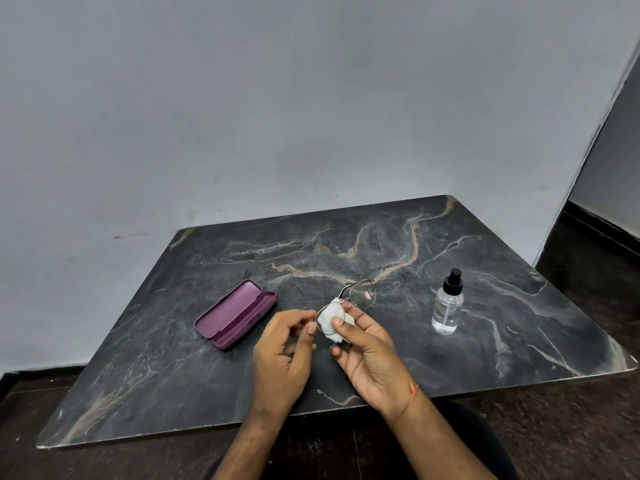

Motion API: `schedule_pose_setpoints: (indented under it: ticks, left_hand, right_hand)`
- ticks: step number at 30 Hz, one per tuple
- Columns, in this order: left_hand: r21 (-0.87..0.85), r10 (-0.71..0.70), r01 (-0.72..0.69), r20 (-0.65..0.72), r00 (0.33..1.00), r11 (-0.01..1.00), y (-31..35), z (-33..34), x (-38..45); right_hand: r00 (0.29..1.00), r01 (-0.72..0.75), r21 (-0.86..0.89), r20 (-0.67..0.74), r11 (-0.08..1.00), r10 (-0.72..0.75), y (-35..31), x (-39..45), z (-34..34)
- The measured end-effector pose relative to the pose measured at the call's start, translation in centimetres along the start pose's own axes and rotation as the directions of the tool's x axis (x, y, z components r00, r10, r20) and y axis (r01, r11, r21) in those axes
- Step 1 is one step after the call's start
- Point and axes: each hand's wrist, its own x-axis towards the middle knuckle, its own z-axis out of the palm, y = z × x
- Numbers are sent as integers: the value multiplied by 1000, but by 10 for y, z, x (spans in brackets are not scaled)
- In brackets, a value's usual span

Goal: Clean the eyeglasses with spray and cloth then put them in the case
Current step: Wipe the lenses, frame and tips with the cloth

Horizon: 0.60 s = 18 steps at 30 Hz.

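Observation:
Thin-rimmed eyeglasses (363, 294) are held above the middle of the dark marble table (381, 244). My left hand (284, 355) pinches the rim of the near lens at its left edge. My right hand (367, 355) presses a white cloth (329, 315) against that same lens, thumb on top. The far lens sticks out uncovered past my fingers. A purple glasses case (235, 315) lies open on the table to the left of my hands. A clear spray bottle (447, 304) with a black nozzle stands upright to the right.
The table stands against a pale grey wall (277, 116). Its near edge runs just in front of my forearms. Dark floor (588, 427) shows on the right and below. An orange thread is tied around my right wrist.

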Motion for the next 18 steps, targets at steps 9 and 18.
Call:
schedule_pose_setpoints:
  ticks: [9,18]
  left_hand:
    - [63,-67,65,21,998,996,1,2,-1]
    - [-15,-163,163,-6,987,987,0,4,3]
  right_hand:
    - [999,-19,-26,-44,999,18,-2,1,2]
    - [974,-85,-340,-225,937,7,-16,-17,-1]
